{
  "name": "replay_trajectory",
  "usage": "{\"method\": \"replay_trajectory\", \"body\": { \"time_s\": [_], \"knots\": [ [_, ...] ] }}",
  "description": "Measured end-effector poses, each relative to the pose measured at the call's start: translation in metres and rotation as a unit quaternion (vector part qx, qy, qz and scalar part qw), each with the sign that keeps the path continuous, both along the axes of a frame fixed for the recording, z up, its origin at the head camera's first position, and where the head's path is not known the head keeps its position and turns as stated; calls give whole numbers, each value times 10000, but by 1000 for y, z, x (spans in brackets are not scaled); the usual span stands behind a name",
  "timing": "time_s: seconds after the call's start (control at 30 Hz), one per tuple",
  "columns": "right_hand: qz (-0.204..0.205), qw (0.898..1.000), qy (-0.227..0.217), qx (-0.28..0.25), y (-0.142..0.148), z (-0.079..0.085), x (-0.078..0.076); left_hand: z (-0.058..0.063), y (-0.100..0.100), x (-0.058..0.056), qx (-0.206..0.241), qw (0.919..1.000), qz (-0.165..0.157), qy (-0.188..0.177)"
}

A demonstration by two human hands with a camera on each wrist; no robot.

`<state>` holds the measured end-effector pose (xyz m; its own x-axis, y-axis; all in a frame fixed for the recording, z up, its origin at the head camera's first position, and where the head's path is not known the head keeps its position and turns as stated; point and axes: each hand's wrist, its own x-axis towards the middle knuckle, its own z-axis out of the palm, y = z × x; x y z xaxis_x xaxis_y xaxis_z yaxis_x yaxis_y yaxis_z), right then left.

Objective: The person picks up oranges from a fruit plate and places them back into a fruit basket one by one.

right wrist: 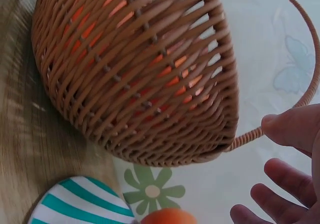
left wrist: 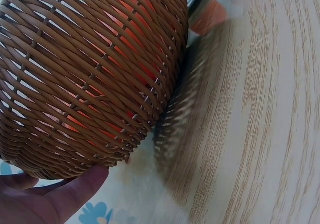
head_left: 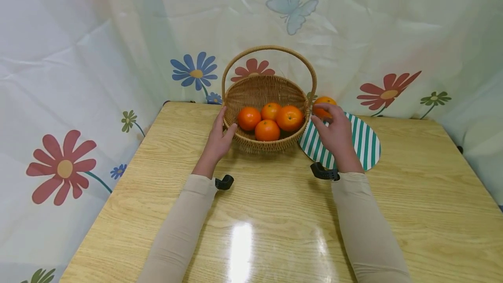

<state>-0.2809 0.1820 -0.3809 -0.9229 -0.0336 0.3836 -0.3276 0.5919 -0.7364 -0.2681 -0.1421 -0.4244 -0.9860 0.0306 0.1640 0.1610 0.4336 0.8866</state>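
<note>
A woven wicker basket with an arched handle stands near the back of the wooden table. Inside lie several orange citrus fruits, seen through gaps in the weave in both wrist views. My left hand is at the basket's left end, thumb along the outer weave and fingers fairly straight. At the other end my right hand has its fingers spread; its thumb overlaps the handle's lower end in the right wrist view. Behind this hand is another orange fruit.
A green-and-white striped round mat lies on the wooden table, right of the basket and partly under my right forearm. A floral cloth hangs right behind the table. Black wrist mounts stick out beside both sleeves.
</note>
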Motion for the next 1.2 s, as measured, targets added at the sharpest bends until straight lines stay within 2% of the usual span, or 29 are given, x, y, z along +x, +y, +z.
{"method": "replay_trajectory", "body": {
  "time_s": [0.37,0.67,1.2],
  "knots": [
    [-220,9994,-58,243,11,2,-15,-1,0,0,22,9999,-32,94],
    [-360,9980,-165,490,17,-2,-24,-2,0,-1,-14,10000,-9,25],
    [-509,9941,-665,686,25,0,-45,-3,-1,-2,-13,9999,-31,103]
  ]
}}
